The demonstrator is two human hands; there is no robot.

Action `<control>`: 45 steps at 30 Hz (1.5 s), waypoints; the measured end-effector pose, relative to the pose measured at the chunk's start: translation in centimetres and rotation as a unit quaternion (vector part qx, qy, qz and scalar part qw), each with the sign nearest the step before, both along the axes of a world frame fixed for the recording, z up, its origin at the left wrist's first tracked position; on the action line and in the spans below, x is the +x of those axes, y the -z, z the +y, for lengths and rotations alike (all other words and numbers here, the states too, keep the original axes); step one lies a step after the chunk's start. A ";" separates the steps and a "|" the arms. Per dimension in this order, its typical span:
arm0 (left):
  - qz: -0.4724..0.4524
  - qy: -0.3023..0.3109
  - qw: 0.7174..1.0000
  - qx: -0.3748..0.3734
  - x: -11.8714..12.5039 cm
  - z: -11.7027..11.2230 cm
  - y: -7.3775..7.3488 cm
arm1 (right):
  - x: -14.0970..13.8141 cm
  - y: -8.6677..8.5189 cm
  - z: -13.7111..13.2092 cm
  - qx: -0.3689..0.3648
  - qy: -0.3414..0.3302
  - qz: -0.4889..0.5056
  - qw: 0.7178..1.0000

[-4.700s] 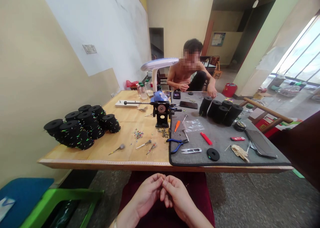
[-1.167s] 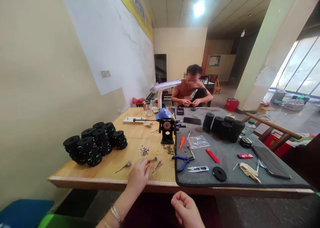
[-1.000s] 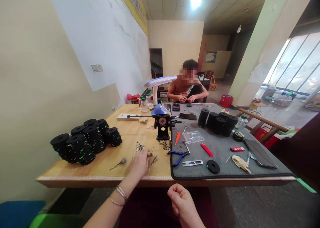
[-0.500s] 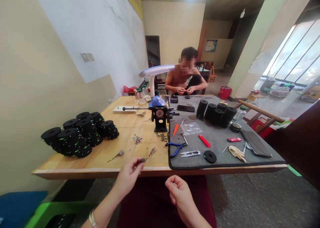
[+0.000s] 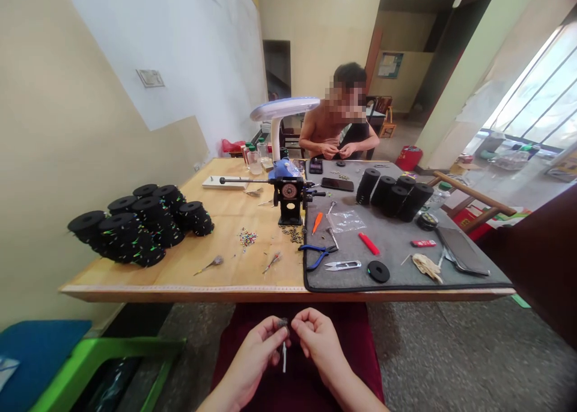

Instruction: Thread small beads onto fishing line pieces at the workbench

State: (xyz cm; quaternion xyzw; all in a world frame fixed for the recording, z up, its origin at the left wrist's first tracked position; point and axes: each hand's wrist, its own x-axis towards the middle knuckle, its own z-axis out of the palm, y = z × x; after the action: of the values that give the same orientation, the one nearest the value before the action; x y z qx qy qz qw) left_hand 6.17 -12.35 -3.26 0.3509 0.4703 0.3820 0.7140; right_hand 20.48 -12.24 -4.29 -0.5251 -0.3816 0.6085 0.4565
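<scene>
Now holds the grey-tipped white stick (image 5: 284, 358) in the left hand (image 5: 267, 341), lifted off the table (image 5: 180, 270) in front of both hands and brought back to just beside the right hand (image 5: 320, 341).

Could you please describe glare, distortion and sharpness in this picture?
Head view: glare whitens the window; head view: the pillar leans, apparently from wide-angle distortion; head view: pixelation hides part of the person opposite; head view: the left hand and its white-shafted tool read clearly, but whether the right hand pinches anything is too small to tell.
</scene>
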 end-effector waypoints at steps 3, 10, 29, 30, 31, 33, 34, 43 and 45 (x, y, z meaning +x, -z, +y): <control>0.015 0.004 1.000 0.010 0.1 -0.1 -0.1 | -0.1 0.1 0.0 0.010 0.008 -0.010 1.000; 0.061 0.025 0.996 0.052 0.3 -0.2 -0.2 | -0.4 0.7 -0.2 0.016 -0.007 -0.032 0.999; -0.066 -0.018 0.997 -0.038 0.9 -0.3 0.3 | -0.7 0.8 -0.3 0.001 -0.005 -0.024 1.000; -0.068 -0.023 0.997 -0.039 0.9 -0.3 0.4 | -0.7 0.9 -0.3 -0.001 -0.006 -0.019 1.000; -0.069 -0.028 0.996 -0.040 0.9 -0.3 0.5 | -0.7 1.0 -0.3 -0.002 -0.009 -0.015 1.000; -0.070 -0.037 0.996 -0.041 1.0 -0.3 0.6 | -0.7 1.1 -0.4 -0.002 -0.013 -0.010 1.000; -0.069 -0.041 0.996 -0.041 1.0 -0.4 0.6 | -0.8 1.1 -0.4 -0.003 -0.015 -0.008 1.000; -0.070 -0.058 0.996 -0.023 1.2 -0.4 0.9 | -1.0 1.5 -0.5 -0.006 -0.018 0.017 1.000; -0.084 -0.064 0.994 -0.031 1.1 -0.3 1.0 | -1.0 1.7 -0.6 -0.004 -0.022 0.019 1.000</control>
State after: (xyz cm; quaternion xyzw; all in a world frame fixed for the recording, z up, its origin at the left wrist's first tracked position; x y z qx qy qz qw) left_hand 7.24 -12.64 -4.29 0.2646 0.4420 0.4402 0.7354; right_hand 19.47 -12.83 -5.94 -0.5070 -0.3821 0.6297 0.4476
